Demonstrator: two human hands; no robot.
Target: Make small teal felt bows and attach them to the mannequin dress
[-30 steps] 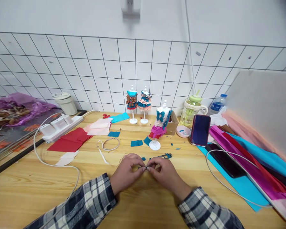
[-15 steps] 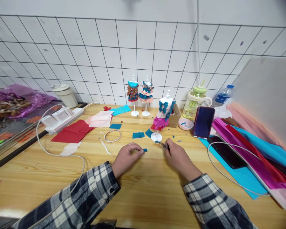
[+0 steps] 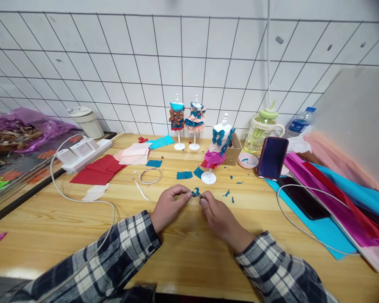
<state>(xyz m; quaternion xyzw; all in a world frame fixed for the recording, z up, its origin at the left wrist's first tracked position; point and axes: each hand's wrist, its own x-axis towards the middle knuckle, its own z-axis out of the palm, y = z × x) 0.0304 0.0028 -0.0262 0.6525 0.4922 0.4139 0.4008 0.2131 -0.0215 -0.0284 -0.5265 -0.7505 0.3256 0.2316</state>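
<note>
Well, a white ribbon (image 3: 140, 189) lies left of the left hand (image 3: 169, 207), whose thumb and fingers pinch a teal scrap (image 3: 196, 192); just right of it, the right hand (image 3: 222, 219) grips a small dark tool (image 3: 201, 196), with the pink-skirted mannequin (image 3: 217, 143) beyond.
</note>
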